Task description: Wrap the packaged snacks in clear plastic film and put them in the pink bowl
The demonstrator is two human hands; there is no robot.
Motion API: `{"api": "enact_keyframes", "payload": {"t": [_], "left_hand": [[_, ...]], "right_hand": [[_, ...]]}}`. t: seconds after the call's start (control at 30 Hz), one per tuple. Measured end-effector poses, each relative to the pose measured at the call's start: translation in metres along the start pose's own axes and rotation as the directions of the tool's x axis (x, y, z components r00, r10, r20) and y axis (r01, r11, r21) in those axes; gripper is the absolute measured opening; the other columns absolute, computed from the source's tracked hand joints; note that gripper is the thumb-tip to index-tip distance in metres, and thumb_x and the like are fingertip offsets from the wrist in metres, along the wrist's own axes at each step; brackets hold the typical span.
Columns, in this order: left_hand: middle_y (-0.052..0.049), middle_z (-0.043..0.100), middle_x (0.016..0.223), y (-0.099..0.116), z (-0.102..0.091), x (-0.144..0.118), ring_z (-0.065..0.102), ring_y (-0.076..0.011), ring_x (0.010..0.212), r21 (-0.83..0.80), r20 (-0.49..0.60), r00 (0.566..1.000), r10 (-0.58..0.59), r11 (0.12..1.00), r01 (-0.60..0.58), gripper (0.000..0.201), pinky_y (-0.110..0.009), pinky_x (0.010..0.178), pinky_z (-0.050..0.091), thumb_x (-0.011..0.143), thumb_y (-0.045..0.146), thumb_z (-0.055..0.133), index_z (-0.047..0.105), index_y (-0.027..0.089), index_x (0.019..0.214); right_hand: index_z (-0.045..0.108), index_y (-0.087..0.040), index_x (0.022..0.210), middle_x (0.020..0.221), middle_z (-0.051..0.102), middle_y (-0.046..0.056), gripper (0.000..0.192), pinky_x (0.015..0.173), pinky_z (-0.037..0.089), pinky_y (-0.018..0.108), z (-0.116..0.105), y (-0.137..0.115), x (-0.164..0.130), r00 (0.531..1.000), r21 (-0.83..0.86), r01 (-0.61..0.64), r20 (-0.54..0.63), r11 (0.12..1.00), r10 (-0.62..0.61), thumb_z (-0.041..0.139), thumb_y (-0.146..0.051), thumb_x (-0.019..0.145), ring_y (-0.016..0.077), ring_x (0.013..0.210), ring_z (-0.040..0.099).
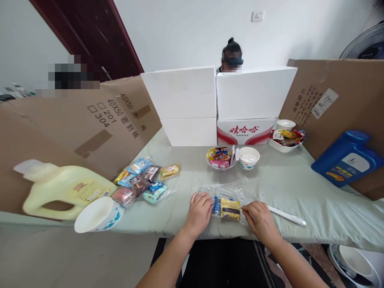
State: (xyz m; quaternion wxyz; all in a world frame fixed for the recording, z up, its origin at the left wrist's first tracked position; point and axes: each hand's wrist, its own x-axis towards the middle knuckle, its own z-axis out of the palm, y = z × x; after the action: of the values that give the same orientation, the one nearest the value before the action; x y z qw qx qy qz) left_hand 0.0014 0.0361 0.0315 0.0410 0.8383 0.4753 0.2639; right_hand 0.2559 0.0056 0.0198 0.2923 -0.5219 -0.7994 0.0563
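Both hands rest at the near edge of the bench point(300, 188), which is covered in a pale green cloth. The left hand point(199, 213) lies palm down with fingers loosely curled, pressing on the left end of a clear plastic bag point(231, 191). The right hand point(260, 218) lies likewise on the bag's right end, fingers bent, its fingertips touching the snack packets point(227, 208) inside: a blue one beside a yellow-and-dark one. Whether either hand actually pinches the plastic or only presses on it cannot be told. The bag lies flat between the two hands, crumpled toward the far side.

Just right of the right hand a white pen-like stick point(286, 216) lies on the cloth. Farther back, near the middle, a bowl of wrapped snacks point(220, 158) stands touching an empty white bowl point(249, 157). To the left a loose pile of snack packets point(144, 181) spreads out, with a pale yellow jug point(64, 188) lying on its side and a white paper cup point(98, 215) tipped over near it. At the right a blue jug point(348, 158) leans against a cardboard sheet point(339, 96). White foam boxes point(216, 96) stand at the far edge, with a tray of snacks point(286, 138) beside them, and another person's head shows behind the boxes
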Motion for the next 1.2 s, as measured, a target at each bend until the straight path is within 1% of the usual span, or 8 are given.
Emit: {"api": "enact_keyframes", "payload": {"t": [0.1, 0.3, 0.47, 0.63, 0.77, 0.87, 1.07, 1.2], "left_hand": [[-0.004, 0.065, 0.087, 0.006, -0.02, -0.011, 0.06, -0.0199, 0.089, -0.063, 0.053, 0.994, 0.096, 0.994, -0.093, 0.02, -0.041, 0.093, 0.042, 0.087, 0.008, 0.045, 0.06, 0.02, 0.087], [0.001, 0.058, 0.073, 0.019, -0.051, -0.025, 0.056, -0.0165, 0.075, -0.182, 0.334, 0.921, 0.198, 0.973, -0.143, 0.019, -0.033, 0.082, 0.042, 0.076, 0.003, 0.051, 0.054, 0.022, 0.072], [-0.001, 0.061, 0.087, 0.023, -0.038, -0.024, 0.058, -0.0201, 0.085, -0.113, 0.366, 0.925, 0.1, 0.992, -0.062, 0.013, -0.036, 0.082, 0.043, 0.076, 0.011, 0.063, 0.055, 0.021, 0.079], [-0.003, 0.062, 0.102, 0.036, -0.013, -0.023, 0.056, -0.0252, 0.099, -0.083, 0.305, 0.951, 0.047, 0.996, -0.023, 0.025, -0.042, 0.087, 0.045, 0.077, 0.021, 0.072, 0.058, 0.022, 0.098], [-0.004, 0.061, 0.108, 0.038, -0.005, -0.026, 0.055, -0.026, 0.104, -0.068, 0.325, 0.944, 0.049, 0.997, -0.028, 0.026, -0.044, 0.09, 0.047, 0.078, 0.014, 0.07, 0.06, 0.023, 0.1], [-0.005, 0.061, 0.113, 0.03, -0.007, -0.032, 0.053, -0.0276, 0.108, -0.093, 0.29, 0.956, 0.037, 0.996, -0.01, 0.023, -0.045, 0.092, 0.047, 0.076, 0.018, 0.073, 0.063, 0.022, 0.096], [-0.005, 0.063, 0.085, 0.013, -0.019, -0.041, 0.059, -0.0199, 0.084, -0.199, 0.13, 0.991, -0.019, 0.979, 0.045, 0.018, -0.035, 0.076, 0.052, 0.093, 0.024, 0.052, 0.063, 0.02, 0.078], [-0.006, 0.064, 0.09, 0.016, -0.019, -0.023, 0.06, -0.0204, 0.086, -0.186, 0.002, 0.999, -0.043, 0.982, 0.042, 0.018, -0.035, 0.077, 0.052, 0.093, 0.015, 0.045, 0.062, 0.02, 0.091]], "right_hand": [[0.062, -0.022, 0.097, 0.085, 0.063, 0.004, 0.017, 0.081, 0.04, 0.037, -0.021, -0.017, -0.014, 0.994, 0.061, 0.111, 0.001, 0.992, -0.112, 0.045, -0.019, 0.094, 0.0186, 0.082, 0.055], [0.061, -0.024, 0.095, 0.081, 0.062, 0.002, 0.024, 0.079, 0.042, 0.035, -0.05, -0.032, -0.025, 0.909, 0.214, 0.225, 0.306, 0.951, -0.284, 0.039, -0.013, 0.094, 0.0176, 0.079, 0.055], [0.058, -0.024, 0.09, 0.081, 0.063, 0.001, 0.012, 0.068, 0.043, 0.03, -0.029, -0.026, -0.026, 0.935, 0.111, 0.06, 0.341, 0.992, -0.095, 0.047, -0.025, 0.094, 0.0183, 0.076, 0.059], [0.055, -0.022, 0.084, 0.078, 0.062, 0.003, 0.013, 0.066, 0.043, 0.034, 0.001, -0.034, -0.019, 0.978, -0.095, -0.042, 0.201, 0.995, 0.06, 0.062, -0.033, 0.085, 0.0213, 0.073, 0.058], [0.052, -0.022, 0.121, 0.117, 0.06, 0.01, 0.058, 0.087, 0.044, 0.044, 0.005, -0.041, -0.01, 0.975, -0.097, 0.14, 0.189, 0.985, -0.12, 0.078, -0.029, 0.069, 0.0308, 0.106, 0.053], [0.05, -0.024, 0.126, 0.114, 0.061, 0.007, 0.069, 0.089, 0.043, 0.043, 0.001, -0.037, -0.009, 0.934, -0.03, 0.226, 0.29, 0.974, -0.208, 0.081, -0.027, 0.064, 0.0291, 0.104, 0.053], [0.058, -0.024, 0.087, 0.092, 0.06, 0.003, 0.035, 0.076, 0.046, 0.038, -0.02, -0.007, -0.019, 0.945, 0.0, -0.086, 0.318, 0.996, 0.081, 0.08, -0.027, 0.059, 0.0252, 0.088, 0.056], [0.05, -0.025, 0.084, 0.072, 0.058, -0.003, 0.031, 0.059, 0.042, 0.028, -0.039, 0.006, -0.013, 0.888, 0.184, -0.345, 0.383, 0.92, 0.256, 0.074, -0.029, 0.065, 0.0171, 0.066, 0.055]]}}
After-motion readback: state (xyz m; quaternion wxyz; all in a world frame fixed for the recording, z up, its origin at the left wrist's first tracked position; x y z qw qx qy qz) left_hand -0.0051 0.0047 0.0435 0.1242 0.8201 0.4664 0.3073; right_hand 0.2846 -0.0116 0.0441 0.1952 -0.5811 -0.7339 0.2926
